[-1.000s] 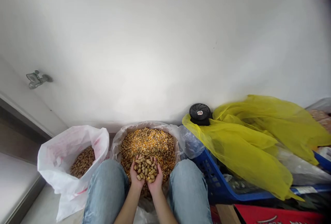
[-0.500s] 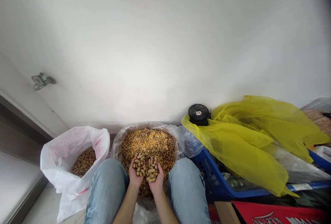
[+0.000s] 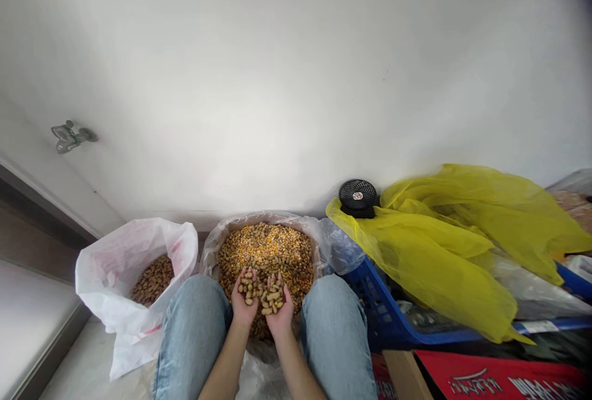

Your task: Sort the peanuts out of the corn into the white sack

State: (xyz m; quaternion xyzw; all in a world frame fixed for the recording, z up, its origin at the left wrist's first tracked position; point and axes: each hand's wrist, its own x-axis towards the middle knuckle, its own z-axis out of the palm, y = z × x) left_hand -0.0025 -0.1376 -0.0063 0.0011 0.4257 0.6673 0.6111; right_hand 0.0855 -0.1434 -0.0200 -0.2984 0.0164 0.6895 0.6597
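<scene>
A clear plastic-lined sack point(image 3: 213, 246) between my knees holds yellow corn kernels point(image 3: 266, 241) mixed with unshelled peanuts. Over its near half, my left hand point(image 3: 242, 307) is cupped palm up with peanuts point(image 3: 248, 288) heaped in it. Beside it my right hand point(image 3: 281, 314), also cupped, carries another heap of peanuts point(image 3: 272, 298), with a few yellow kernels among them. The two hands are side by side, fingers pointing away from me. To the left, a white woven bag point(image 3: 106, 277) stands with its mouth wide and peanuts point(image 3: 153, 280) inside.
Right of the sack, a blue basket point(image 3: 383, 310) lies under yellow netting point(image 3: 430, 252), with a small black fan point(image 3: 357, 196) on top. A red box point(image 3: 499, 375) is at the lower right. Behind everything rises a white wall point(image 3: 277, 79) with a hook point(image 3: 73, 136).
The view has shifted slightly. Fewer peanuts lie in my left hand, and the heap in my right hand is arranged differently, with some kernels now showing.
</scene>
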